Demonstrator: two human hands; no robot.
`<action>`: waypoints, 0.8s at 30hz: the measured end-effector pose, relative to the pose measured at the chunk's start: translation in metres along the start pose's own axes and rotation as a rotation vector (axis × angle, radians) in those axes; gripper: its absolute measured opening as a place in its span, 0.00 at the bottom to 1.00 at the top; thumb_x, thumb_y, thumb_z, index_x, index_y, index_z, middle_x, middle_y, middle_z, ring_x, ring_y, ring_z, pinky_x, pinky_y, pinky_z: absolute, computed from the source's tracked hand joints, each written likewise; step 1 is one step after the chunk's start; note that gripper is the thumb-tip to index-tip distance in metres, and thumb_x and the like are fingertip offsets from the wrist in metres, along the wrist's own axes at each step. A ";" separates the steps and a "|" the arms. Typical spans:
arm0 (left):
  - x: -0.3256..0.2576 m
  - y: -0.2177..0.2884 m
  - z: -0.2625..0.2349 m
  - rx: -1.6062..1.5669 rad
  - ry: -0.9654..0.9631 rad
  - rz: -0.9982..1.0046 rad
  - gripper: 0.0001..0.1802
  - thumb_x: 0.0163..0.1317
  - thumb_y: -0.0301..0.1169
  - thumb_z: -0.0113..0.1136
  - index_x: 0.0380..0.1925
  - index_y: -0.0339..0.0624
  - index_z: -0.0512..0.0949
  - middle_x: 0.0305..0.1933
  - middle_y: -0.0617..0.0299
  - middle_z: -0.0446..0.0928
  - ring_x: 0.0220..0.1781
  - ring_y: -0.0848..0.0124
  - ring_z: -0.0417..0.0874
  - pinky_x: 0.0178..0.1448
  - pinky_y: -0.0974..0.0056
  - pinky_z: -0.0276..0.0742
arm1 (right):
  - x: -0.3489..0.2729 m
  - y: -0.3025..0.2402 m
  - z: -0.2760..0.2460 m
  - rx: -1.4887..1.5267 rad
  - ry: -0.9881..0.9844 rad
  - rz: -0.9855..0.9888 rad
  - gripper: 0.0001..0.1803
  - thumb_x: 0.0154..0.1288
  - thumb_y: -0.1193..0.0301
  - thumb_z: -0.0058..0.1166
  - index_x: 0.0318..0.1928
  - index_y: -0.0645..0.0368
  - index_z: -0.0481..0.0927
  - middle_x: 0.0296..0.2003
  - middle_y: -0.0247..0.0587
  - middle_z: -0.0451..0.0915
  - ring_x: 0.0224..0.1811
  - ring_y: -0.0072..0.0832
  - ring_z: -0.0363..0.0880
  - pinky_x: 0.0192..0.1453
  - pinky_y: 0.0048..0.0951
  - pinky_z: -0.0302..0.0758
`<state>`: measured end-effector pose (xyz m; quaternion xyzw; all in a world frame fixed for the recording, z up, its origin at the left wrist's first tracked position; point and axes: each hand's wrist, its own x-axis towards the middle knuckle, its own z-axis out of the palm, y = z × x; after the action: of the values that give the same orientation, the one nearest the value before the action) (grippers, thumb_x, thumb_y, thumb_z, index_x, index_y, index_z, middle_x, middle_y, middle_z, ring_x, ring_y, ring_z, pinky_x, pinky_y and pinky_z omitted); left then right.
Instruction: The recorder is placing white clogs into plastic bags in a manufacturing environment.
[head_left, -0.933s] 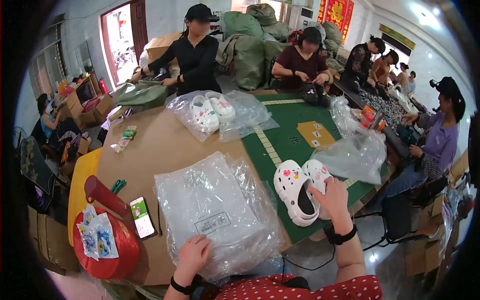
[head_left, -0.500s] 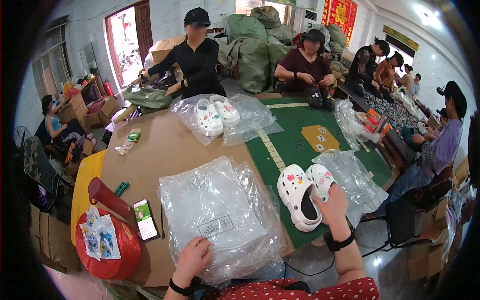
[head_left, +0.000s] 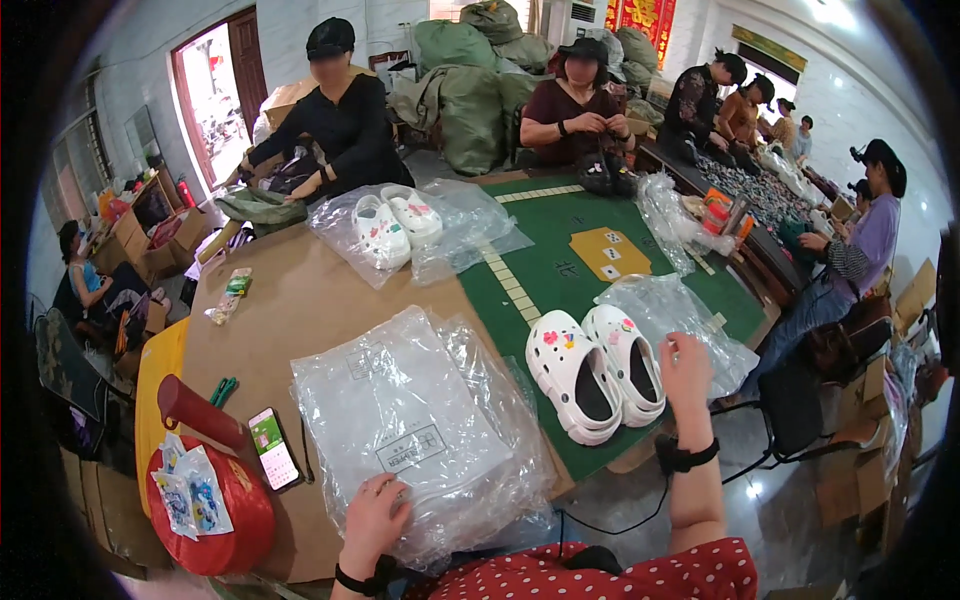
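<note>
Two hands at work, noted left to right. My left hand lies flat, fingers spread, on the stack of clear bags at the table's near edge — pinning it, gripping nothing. The pair of white clogs stands on the green mat. My right hand pinches the clear bag just beside them. Bagging looks in hand; opening its mouth comes next, I judge. Fingertips partly hidden — mouth indistinct.
</note>
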<state>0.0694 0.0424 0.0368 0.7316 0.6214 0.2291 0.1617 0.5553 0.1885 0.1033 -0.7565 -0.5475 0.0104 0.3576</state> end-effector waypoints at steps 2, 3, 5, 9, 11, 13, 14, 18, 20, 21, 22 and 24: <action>0.004 0.000 0.001 -0.012 -0.008 0.026 0.17 0.52 0.33 0.70 0.44 0.45 0.82 0.54 0.54 0.78 0.56 0.51 0.78 0.58 0.52 0.77 | 0.014 0.067 0.003 -0.495 0.306 -0.273 0.20 0.53 0.55 0.68 0.41 0.55 0.84 0.34 0.48 0.84 0.41 0.46 0.83 0.48 0.46 0.78; 0.004 -0.001 0.001 -0.012 -0.007 0.023 0.17 0.52 0.33 0.70 0.44 0.45 0.82 0.54 0.54 0.78 0.56 0.51 0.78 0.58 0.52 0.77 | 0.014 0.079 0.002 -0.494 0.305 -0.275 0.20 0.53 0.55 0.68 0.41 0.55 0.84 0.34 0.48 0.84 0.41 0.46 0.83 0.48 0.46 0.78; 0.003 -0.002 0.001 0.042 -0.033 0.036 0.20 0.51 0.35 0.71 0.45 0.46 0.81 0.55 0.54 0.78 0.58 0.51 0.77 0.58 0.52 0.77 | 0.011 0.089 -0.005 -0.524 -0.087 -0.065 0.14 0.55 0.63 0.64 0.42 0.52 0.84 0.38 0.47 0.84 0.43 0.46 0.82 0.50 0.47 0.77; 0.006 0.009 -0.004 0.040 -0.085 0.046 0.21 0.51 0.36 0.71 0.47 0.46 0.80 0.57 0.53 0.76 0.58 0.50 0.77 0.56 0.51 0.79 | 0.025 0.139 0.003 -0.393 -0.080 0.271 0.16 0.51 0.63 0.68 0.42 0.50 0.85 0.47 0.48 0.82 0.49 0.47 0.80 0.53 0.41 0.77; 0.000 0.004 -0.005 0.053 -0.058 0.038 0.22 0.51 0.38 0.71 0.48 0.47 0.80 0.58 0.53 0.75 0.59 0.49 0.76 0.57 0.50 0.78 | 0.023 0.104 -0.001 -0.355 -0.062 0.125 0.15 0.53 0.63 0.66 0.42 0.50 0.85 0.44 0.47 0.83 0.46 0.47 0.81 0.52 0.41 0.77; -0.001 0.001 -0.004 0.052 -0.054 0.044 0.22 0.52 0.37 0.70 0.48 0.47 0.80 0.58 0.53 0.75 0.59 0.49 0.76 0.57 0.51 0.78 | 0.016 0.087 -0.006 -0.326 -0.021 -0.011 0.14 0.56 0.63 0.64 0.43 0.49 0.84 0.40 0.47 0.84 0.44 0.47 0.82 0.51 0.42 0.77; -0.001 0.000 -0.003 0.052 -0.048 0.049 0.22 0.53 0.37 0.69 0.49 0.46 0.80 0.58 0.52 0.75 0.59 0.49 0.76 0.58 0.51 0.78 | 0.012 0.087 -0.004 -0.489 -0.085 -0.106 0.13 0.59 0.64 0.60 0.45 0.50 0.84 0.39 0.48 0.84 0.44 0.48 0.82 0.50 0.43 0.77; 0.002 -0.002 0.006 0.042 -0.005 0.060 0.18 0.55 0.35 0.68 0.47 0.46 0.81 0.57 0.52 0.77 0.58 0.50 0.78 0.58 0.52 0.78 | 0.024 0.123 0.008 -0.622 -0.232 0.140 0.14 0.66 0.65 0.54 0.49 0.51 0.82 0.42 0.48 0.85 0.47 0.48 0.83 0.51 0.45 0.76; -0.004 -0.003 0.006 -0.003 0.014 0.034 0.14 0.59 0.34 0.64 0.45 0.45 0.83 0.56 0.51 0.79 0.56 0.51 0.80 0.58 0.53 0.78 | 0.033 0.105 -0.001 -0.492 0.043 0.094 0.13 0.67 0.67 0.52 0.49 0.53 0.82 0.44 0.48 0.85 0.48 0.49 0.82 0.52 0.46 0.76; -0.006 -0.005 0.007 -0.002 0.023 0.019 0.14 0.59 0.34 0.64 0.45 0.45 0.83 0.56 0.51 0.79 0.56 0.51 0.80 0.58 0.53 0.78 | 0.034 0.092 -0.012 -0.354 0.310 0.069 0.12 0.68 0.70 0.50 0.49 0.54 0.82 0.45 0.48 0.85 0.49 0.49 0.82 0.53 0.46 0.77; -0.006 -0.009 0.007 -0.046 0.038 0.015 0.13 0.60 0.34 0.63 0.45 0.45 0.84 0.55 0.51 0.80 0.55 0.51 0.80 0.57 0.53 0.78 | 0.032 0.060 -0.027 -0.211 0.399 -0.018 0.13 0.68 0.74 0.48 0.49 0.57 0.81 0.45 0.47 0.85 0.49 0.47 0.83 0.54 0.43 0.77; -0.004 -0.012 0.007 -0.093 0.047 0.018 0.12 0.62 0.34 0.61 0.44 0.46 0.85 0.53 0.51 0.81 0.53 0.51 0.81 0.56 0.53 0.79 | 0.030 -0.001 -0.052 -0.073 0.488 -0.097 0.13 0.67 0.78 0.45 0.48 0.59 0.81 0.45 0.47 0.85 0.49 0.45 0.83 0.54 0.41 0.77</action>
<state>0.0622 0.0409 0.0239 0.7231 0.6072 0.2764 0.1788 0.5875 0.1860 0.1533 -0.7220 -0.4805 -0.2095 0.4517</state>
